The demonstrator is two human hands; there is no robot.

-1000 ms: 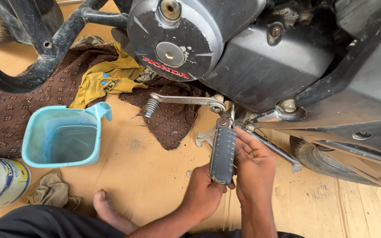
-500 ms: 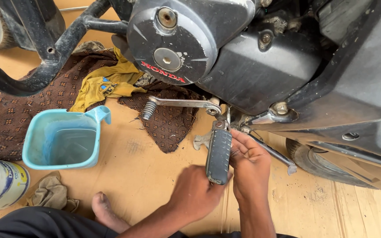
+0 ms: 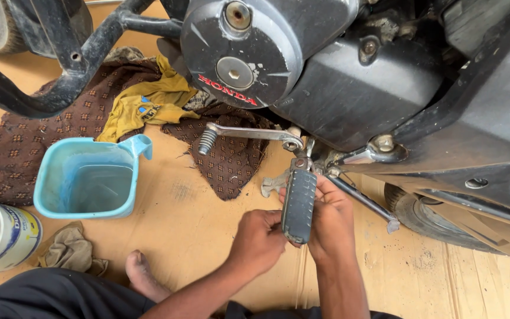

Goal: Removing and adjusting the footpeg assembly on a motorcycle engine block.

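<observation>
We see both hands closed around the grey rubber footrest (image 3: 299, 204), which hangs straight down just below the black engine cover (image 3: 249, 53) of the motorcycle. The left hand (image 3: 259, 242) curls its fingers against the footrest's lower left edge, and the right hand (image 3: 332, 221) wraps it from the right, thumb pressed along its side. The footrest's top end meets its metal bracket under the engine cover, right beside the silver gear lever (image 3: 246, 134), which runs out to the left. Further left of the engine cover, a light blue plastic jug (image 3: 87, 180) stands on the cardboard floor, touching a brown patterned cloth (image 3: 25, 142). A yellow rag (image 3: 149, 103) lies on that cloth, close under the engine cover.
</observation>
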